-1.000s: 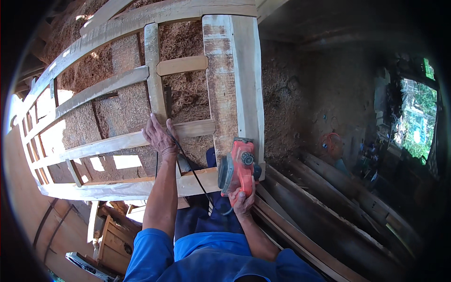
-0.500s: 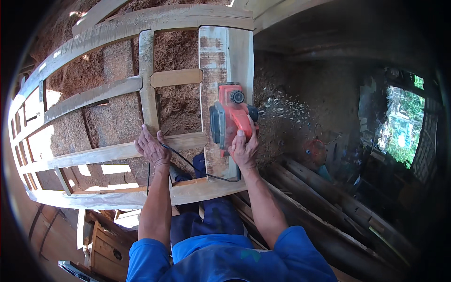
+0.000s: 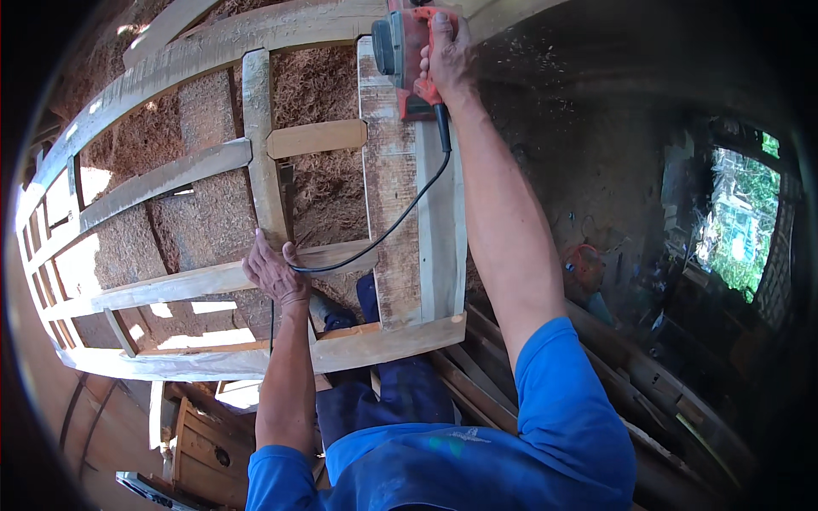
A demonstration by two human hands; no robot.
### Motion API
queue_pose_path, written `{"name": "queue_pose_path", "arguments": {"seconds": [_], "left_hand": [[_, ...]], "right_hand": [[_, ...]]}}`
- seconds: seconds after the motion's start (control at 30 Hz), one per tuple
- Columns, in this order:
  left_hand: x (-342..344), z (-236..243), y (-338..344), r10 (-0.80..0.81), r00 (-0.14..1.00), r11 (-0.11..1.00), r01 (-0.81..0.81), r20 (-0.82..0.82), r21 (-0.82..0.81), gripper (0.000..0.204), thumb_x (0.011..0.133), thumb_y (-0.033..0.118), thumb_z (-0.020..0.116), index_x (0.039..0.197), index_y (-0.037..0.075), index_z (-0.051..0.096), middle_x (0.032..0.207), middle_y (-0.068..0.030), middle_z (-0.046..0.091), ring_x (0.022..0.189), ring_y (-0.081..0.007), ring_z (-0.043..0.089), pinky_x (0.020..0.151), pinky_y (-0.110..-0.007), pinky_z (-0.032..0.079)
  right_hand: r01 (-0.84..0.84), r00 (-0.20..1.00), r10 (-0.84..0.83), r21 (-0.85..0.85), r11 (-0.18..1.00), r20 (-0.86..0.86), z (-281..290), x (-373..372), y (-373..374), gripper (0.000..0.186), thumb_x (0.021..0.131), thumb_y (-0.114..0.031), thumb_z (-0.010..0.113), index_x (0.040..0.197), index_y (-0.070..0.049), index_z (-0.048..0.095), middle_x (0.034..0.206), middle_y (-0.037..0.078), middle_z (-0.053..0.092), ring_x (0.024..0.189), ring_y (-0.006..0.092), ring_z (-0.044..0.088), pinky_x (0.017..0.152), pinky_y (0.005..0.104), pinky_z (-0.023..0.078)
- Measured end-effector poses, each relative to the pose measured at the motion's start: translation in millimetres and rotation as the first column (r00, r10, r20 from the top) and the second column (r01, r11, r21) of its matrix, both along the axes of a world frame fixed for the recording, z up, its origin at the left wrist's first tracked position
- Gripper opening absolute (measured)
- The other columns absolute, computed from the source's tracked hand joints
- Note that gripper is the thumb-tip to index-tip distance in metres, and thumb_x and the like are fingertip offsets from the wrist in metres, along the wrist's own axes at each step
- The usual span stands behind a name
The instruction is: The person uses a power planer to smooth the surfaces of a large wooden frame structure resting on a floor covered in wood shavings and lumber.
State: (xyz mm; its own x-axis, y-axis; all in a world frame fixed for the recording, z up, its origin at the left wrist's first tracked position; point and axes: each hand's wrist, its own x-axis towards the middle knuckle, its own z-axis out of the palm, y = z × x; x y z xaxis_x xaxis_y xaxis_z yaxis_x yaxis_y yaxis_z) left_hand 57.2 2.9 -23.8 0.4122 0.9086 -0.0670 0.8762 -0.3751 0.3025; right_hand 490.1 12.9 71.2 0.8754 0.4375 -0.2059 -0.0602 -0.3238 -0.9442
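My right hand [image 3: 445, 53], far forward at the top, is closed around the handle of a red electric planer [image 3: 416, 100]. The planer sits on the far part of a wide board [image 3: 392, 221], whose streaked pale and brown face borders a lighter strip. My left hand [image 3: 271, 266] is curled over a junction of the slatted wooden frame [image 3: 266, 196]. The planer's black cord [image 3: 409, 209] loops down to that hand, across its thumb, and hangs below it. A few pale shavings fly to the right of the planer.
Shavings and sawdust [image 3: 324, 187] show between the slats. Long planks [image 3: 648, 383] lie at lower right beside my legs. A bright window opening [image 3: 737, 217] and a dim cluttered wall are at right. A wooden panel piece [image 3: 200, 439] stands at lower left.
My right hand has pushed the planer forward along the board, from near the lower end to the top, with chips flying off it. My left hand stays on the frame.
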Motion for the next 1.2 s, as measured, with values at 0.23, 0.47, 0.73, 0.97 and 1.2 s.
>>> {"name": "queue_pose_path", "arguments": {"seconds": [0.23, 0.47, 0.73, 0.97, 1.2], "left_hand": [[-5.4, 0.2, 1.6, 0.008, 0.996, 1.000, -0.009, 0.086, 0.016, 0.086, 0.102, 0.071, 0.019, 0.153, 0.005, 0.040, 0.143, -0.0197, 0.051, 0.139, -0.0338, 0.041, 0.122, -0.053, 0.015], [-21.2, 3.7, -13.1, -0.155, 0.971, 0.978, 0.125, 0.180, 0.167, 0.078, 0.103, 0.065, 0.036, 0.154, 0.006, 0.036, 0.146, -0.0197, 0.046, 0.145, -0.0336, 0.035, 0.123, -0.059, 0.013], [-114.6, -5.3, -85.8, -0.184, 0.983, 0.978, 0.184, -0.006, 0.102, 0.084, 0.102, 0.061, 0.042, 0.158, 0.001, 0.027, 0.152, -0.0237, 0.041, 0.147, -0.0364, 0.032, 0.123, -0.054, 0.014], [-109.9, -9.3, -87.3, -0.186, 0.982, 0.980, 0.188, -0.034, 0.064, 0.081, 0.100, 0.055, 0.048, 0.156, -0.001, 0.030, 0.148, -0.0245, 0.045, 0.139, -0.0389, 0.040, 0.119, -0.053, 0.022], [-112.5, -8.6, -85.4, -0.168, 0.986, 0.986, 0.167, 0.005, 0.024, 0.080, 0.102, 0.056, 0.044, 0.156, -0.001, 0.031, 0.149, -0.0253, 0.045, 0.140, -0.0392, 0.038, 0.119, -0.052, 0.020]], "right_hand": [[-0.114, 0.990, 0.116, 0.035, 0.993, -0.076, -2.1, -82.9, -87.3, 0.058, 0.103, -0.049, 0.055, 0.149, -0.015, 0.044, 0.076, 0.009, 0.067, 0.050, 0.0128, 0.061, 0.043, 0.0303, 0.052], [-0.061, 0.998, 0.056, -0.197, 0.978, -0.030, 0.9, -262.5, -258.8, 0.067, 0.104, -0.050, 0.049, 0.156, -0.010, 0.036, 0.107, 0.022, 0.067, 0.075, 0.0266, 0.069, 0.067, 0.0386, 0.056], [0.018, 0.997, -0.028, -0.145, 0.989, -0.072, 21.9, -489.3, -436.5, 0.072, 0.104, -0.049, 0.049, 0.155, 0.000, 0.035, 0.076, 0.009, 0.062, 0.064, 0.0186, 0.065, 0.061, 0.0342, 0.054], [0.078, 0.997, -0.071, -0.216, 0.973, 0.042, 2.0, -495.2, -412.2, 0.073, 0.104, -0.050, 0.048, 0.154, 0.002, 0.035, 0.120, 0.025, 0.065, 0.092, 0.0344, 0.071, 0.081, 0.0427, 0.058], [0.053, 0.993, -0.027, -0.236, 0.970, 0.111, -6.5, -373.3, -312.9, 0.066, 0.104, -0.046, 0.051, 0.155, -0.006, 0.037, 0.128, 0.031, 0.063, 0.113, 0.0462, 0.066, 0.092, 0.0492, 0.055]]}}
